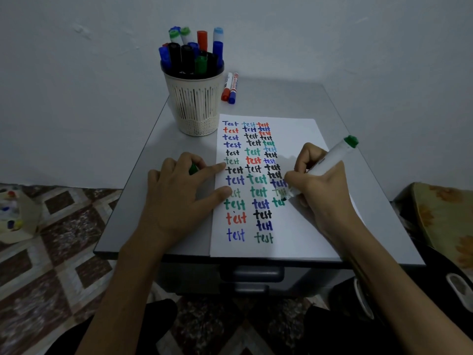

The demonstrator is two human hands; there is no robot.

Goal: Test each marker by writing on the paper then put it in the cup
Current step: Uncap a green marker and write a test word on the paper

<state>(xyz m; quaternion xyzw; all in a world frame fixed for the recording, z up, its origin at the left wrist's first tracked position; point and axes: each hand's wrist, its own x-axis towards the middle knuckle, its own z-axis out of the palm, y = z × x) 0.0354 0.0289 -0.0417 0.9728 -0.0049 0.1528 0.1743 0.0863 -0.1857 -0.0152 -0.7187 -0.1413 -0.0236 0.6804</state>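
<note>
Pale plaster wall (358, 47) stands behind everything, and a patterned floor (51, 252) of dark diamonds spreads out on the left. Against the wall is a small grey table (307, 103) with a drawer handle (253, 274) at its front.

On the right half of the table lies a white paper (302, 226), its near edge level with the table's front. It carries three columns of the word "test" in blue, red, black and green.

At the paper's far left corner stands a cream slotted cup (195, 108), upright and crowded with capped markers (189, 55) in blue, black, green and red.

The person's left hand (176, 198) rests over the paper's left edge, forefinger and thumb stretched out flat on the sheet. Its other fingers are curled, with a green cap (193, 169) tucked among them.

The right hand (325, 190) has its grip closed around a green marker (332, 157), a white barrel slanting up to the right. The tip touches the paper at an unfinished green word in the third column.

Just right of the cup, well beyond the paper, two markers lie side by side and touching: a red-capped marker (227, 87) and a blue-capped marker (233, 89).
</note>
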